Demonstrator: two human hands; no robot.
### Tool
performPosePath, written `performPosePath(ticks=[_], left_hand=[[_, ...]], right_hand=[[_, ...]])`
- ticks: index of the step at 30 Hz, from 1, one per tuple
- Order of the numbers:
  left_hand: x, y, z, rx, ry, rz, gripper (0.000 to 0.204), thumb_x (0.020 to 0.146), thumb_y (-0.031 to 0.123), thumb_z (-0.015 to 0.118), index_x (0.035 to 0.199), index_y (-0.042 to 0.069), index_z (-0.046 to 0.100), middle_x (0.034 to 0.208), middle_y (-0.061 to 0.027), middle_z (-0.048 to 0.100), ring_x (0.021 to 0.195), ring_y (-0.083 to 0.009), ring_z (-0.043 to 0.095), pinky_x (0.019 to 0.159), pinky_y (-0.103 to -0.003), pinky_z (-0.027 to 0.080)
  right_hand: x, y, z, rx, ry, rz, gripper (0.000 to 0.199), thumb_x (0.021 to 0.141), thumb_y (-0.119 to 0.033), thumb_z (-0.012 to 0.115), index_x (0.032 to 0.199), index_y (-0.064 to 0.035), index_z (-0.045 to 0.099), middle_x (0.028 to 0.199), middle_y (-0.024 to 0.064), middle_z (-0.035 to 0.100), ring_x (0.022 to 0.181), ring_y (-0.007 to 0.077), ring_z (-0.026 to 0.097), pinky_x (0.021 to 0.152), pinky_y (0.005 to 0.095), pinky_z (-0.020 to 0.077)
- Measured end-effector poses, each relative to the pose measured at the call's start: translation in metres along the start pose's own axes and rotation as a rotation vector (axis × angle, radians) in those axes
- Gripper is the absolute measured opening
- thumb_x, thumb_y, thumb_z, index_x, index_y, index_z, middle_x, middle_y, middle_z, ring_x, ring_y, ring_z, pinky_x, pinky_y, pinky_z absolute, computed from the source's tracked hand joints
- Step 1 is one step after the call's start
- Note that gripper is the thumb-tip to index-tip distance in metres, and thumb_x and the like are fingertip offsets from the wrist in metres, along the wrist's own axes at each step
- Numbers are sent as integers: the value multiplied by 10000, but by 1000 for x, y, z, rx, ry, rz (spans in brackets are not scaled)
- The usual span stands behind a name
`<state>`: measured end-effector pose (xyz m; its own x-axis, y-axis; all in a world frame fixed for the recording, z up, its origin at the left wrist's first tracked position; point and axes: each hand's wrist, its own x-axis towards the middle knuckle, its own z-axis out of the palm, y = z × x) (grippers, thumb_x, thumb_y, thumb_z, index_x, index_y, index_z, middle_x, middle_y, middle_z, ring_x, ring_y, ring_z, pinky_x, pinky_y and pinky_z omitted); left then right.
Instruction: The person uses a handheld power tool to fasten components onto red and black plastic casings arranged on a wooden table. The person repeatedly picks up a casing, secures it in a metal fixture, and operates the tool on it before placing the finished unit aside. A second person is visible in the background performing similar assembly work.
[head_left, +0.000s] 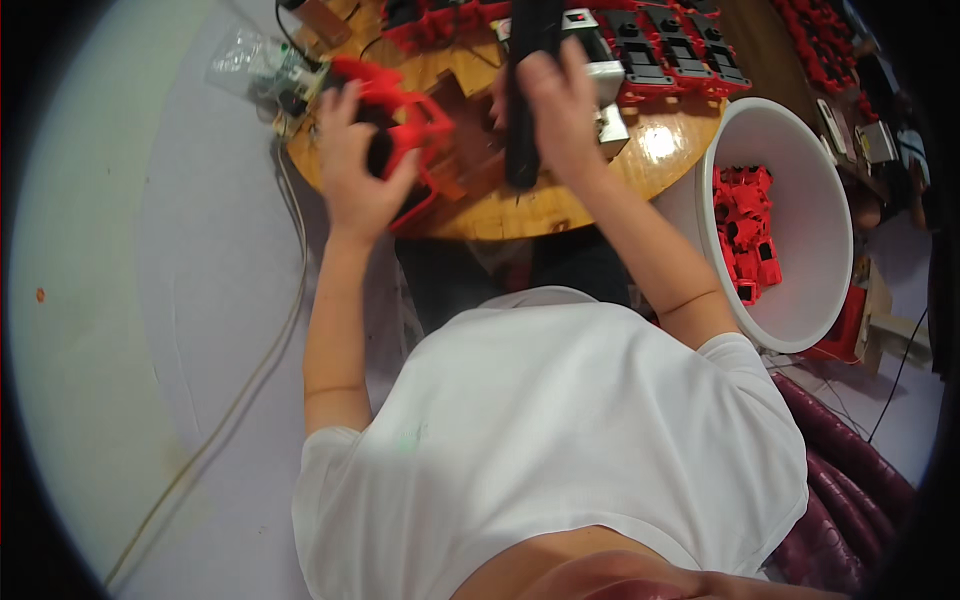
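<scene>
On the left side of the round wooden table, my left hand (352, 185) has its fingers and thumb spread around a red plastic housing (415, 125) with dark openings, gripping it. My right hand (560, 115) is closed around a long, straight black tool (522, 130), held upright with a thin tip at its lower end. It looks like a power screwdriver, though motion blurs it. Between my hands sits a brown block-like fixture (475, 135), partly behind the red housing. A whitish metal device (605, 80) stands just beyond my right hand, partly covered by it.
Red housings with dark grey inserts (665, 60) stand in rows at the back right of the table (660, 140). A white bucket (710, 215) at the right holds several red parts (745, 235). A clear plastic bag (245, 65) lies at the far left; a cable (290, 290) trails down the floor.
</scene>
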<state>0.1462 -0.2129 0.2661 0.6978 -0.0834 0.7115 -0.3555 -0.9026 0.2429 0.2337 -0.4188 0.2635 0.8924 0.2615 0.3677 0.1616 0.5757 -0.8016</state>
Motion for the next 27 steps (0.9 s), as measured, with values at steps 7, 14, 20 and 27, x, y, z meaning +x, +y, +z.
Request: performPosePath(ticks=[7, 14, 20, 27], left_hand=[[-6, 15, 41, 93, -252, 111, 378, 632, 184, 757, 905, 41, 538, 1396, -143, 487, 1338, -402, 375, 1026, -555, 371], [-1, 4, 59, 127, -392, 131, 386, 719, 242, 699, 994, 27, 532, 1424, -163, 453, 1347, -382, 368, 1032, -554, 374], [-6, -1, 60, 101, -473, 111, 406, 794, 295, 687, 1028, 8, 521, 1444, -199, 418, 1355, -384, 362, 1051, -559, 350], [7, 8, 51, 105, -586, 96, 454, 778, 202, 691, 1134, -24, 523, 1452, -208, 398, 1339, -406, 372, 1041, -478, 376]], right_hand=[[15, -41, 3, -87, -67, -218, 401, 982, -455, 485, 1044, -58, 472, 783, 76, 585, 596, 135, 587, 529, 277, 515], [7, -59, -8, -236, 16, -256, 509, 951, -533, 498, 1047, -33, 489, 798, 100, 609, 608, 151, 611, 521, 273, 521], [5, -59, -16, -281, 56, -259, 510, 943, -535, 514, 1038, -34, 491, 785, 98, 612, 592, 146, 608, 521, 270, 514], [2, -45, -34, -288, 41, -212, 375, 964, -156, 542, 1256, -19, 351, 796, 85, 617, 595, 114, 578, 541, 242, 485]])
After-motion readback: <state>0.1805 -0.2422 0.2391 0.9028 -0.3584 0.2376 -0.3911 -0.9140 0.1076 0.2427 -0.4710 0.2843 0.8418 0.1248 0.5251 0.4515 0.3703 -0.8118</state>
